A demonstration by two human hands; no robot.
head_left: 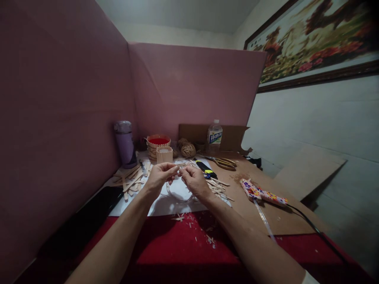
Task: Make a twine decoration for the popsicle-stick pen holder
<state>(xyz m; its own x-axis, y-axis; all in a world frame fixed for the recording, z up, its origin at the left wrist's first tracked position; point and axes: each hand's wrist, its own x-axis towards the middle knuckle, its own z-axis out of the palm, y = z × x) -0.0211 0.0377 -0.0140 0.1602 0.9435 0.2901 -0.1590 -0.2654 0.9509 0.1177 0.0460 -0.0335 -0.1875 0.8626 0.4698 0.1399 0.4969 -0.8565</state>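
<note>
Above the white paper (139,209), my left hand (159,179) and my right hand (196,182) meet, fingertips nearly touching. Both are closed in a pinch on what looks like a thin pale cord (181,202), which hangs in a loop beneath them. The exact spot between the fingertips is too small to make out. Just behind my hands stands a small cup-shaped holder made of wooden sticks (164,155). A larger round stick-sided container with a red inside (152,152) is behind it. A ball of twine (188,150) lies to their right.
Wooden craft sticks (133,182) lie at left, with more beside my right hand. A yellow-black utility knife (207,169), scissors (225,163) and a flowered glue gun (262,193) with its cable are on the right. A purple bottle (125,144) and a clear bottle (215,136) stand behind.
</note>
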